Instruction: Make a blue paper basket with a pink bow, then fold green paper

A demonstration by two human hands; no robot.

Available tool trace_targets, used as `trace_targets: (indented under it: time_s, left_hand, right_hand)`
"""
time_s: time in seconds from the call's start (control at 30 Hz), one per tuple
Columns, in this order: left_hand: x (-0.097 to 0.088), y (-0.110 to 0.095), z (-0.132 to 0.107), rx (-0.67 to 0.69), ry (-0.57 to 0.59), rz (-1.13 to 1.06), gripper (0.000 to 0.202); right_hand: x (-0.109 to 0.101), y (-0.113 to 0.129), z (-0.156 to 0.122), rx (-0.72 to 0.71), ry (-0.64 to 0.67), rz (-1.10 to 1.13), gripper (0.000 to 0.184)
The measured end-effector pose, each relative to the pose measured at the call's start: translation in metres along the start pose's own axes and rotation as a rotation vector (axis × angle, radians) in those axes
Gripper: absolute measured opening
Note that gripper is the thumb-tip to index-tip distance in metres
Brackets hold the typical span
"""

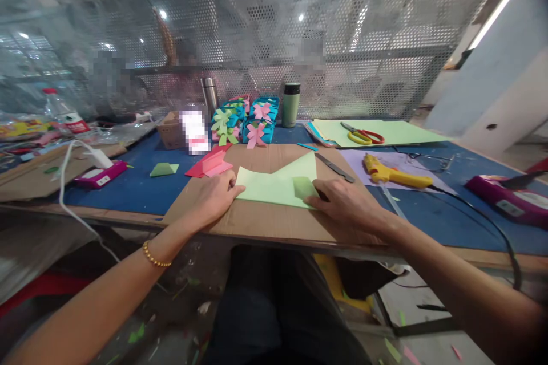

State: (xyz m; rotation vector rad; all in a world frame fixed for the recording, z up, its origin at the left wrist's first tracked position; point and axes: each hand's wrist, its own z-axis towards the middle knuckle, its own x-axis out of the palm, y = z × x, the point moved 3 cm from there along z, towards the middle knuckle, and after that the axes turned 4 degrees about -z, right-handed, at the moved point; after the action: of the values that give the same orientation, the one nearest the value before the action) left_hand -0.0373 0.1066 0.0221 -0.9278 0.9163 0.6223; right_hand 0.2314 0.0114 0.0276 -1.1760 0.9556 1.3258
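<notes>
A light green sheet of paper [265, 185] lies folded on the brown cardboard, its upper layer raised in two points. My left hand [217, 197] grips its left end between thumb and fingers. At the other end my right hand [338, 199] pinches the lower right edge, fingers curled. A small darker green paper piece [303, 189] lies on the sheet against my right fingertips; I cannot tell whether it is held too. Just beyond my right hand is a grey craft knife [334, 167]. Pink and red folded papers [214, 162] sit beyond my left hand.
The cardboard [265, 222] covers the table's front middle. To the right are a yellow glue gun [396, 174] with its cable, scissors [363, 134] on green sheets, and a purple power strip [509, 197]. Behind stand paper-bow bundles [259, 120], a green tumbler [291, 105] and a steel flask [209, 94].
</notes>
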Motion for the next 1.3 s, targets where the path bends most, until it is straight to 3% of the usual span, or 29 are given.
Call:
trace_targets:
  time_s: [0.33,0.63,0.77,0.83,0.93,1.1,1.3]
  left_hand:
    - [-0.006,-0.01,-0.002,0.029,0.044,0.078,0.025]
    - [0.004,-0.009,-0.002,0.071,0.035,0.194,0.012]
    - [0.009,-0.007,-0.005,0.107,-0.048,0.247,0.039]
    - [0.01,-0.01,-0.006,0.162,-0.068,0.265,0.042]
    - [0.011,-0.018,-0.007,0.292,-0.005,0.265,0.019]
    - [0.006,-0.03,-0.008,0.468,0.176,0.234,0.032]
    - [0.002,-0.039,-0.006,0.41,0.193,0.258,0.018]
  right_hand:
    - [-0.001,0.002,0.0,-0.009,0.019,-0.011,0.027]
    - [0.0,0.001,-0.001,-0.027,0.023,-0.03,0.025]
    - [-0.001,0.001,0.0,-0.017,0.023,-0.031,0.024]
    - [-0.001,0.002,0.0,-0.014,0.025,-0.031,0.024]
    - [-0.002,0.003,0.001,-0.016,0.028,-0.034,0.024]
    - [-0.004,0.003,0.001,-0.013,0.031,-0.03,0.023]
    - [-0.001,0.001,0.0,0.009,0.019,-0.016,0.027]
